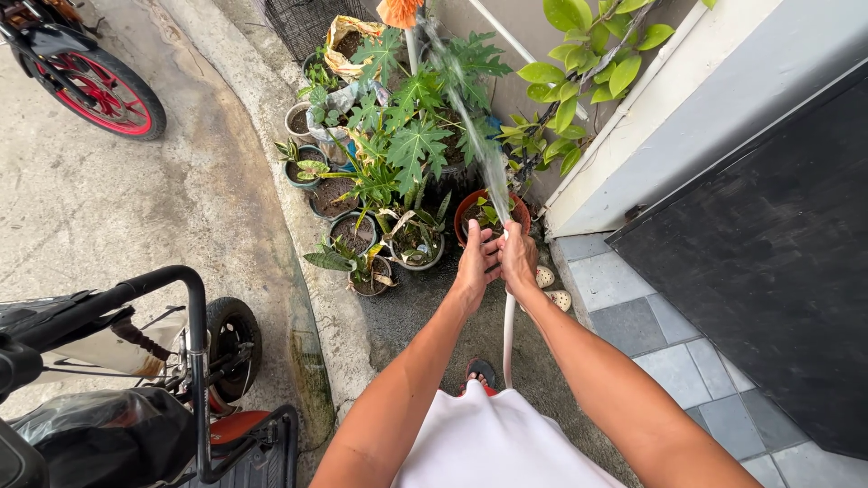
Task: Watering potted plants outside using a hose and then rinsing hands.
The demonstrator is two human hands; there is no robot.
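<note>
both hands — left hand (476,259), right hand (518,258) — clenched around white hose (508,334), potted plants (398,172) just ahead

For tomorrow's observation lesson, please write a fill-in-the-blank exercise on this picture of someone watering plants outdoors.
1. Both the left hand and the right hand grip a white ____.
2. A stream of ____ arcs from the hands over the potted plants.
3. The wheel at the top left has a ____ rim.
4. The paved floor at the right is laid with grey ____.

Missing words: hose; water; red; tiles
</note>
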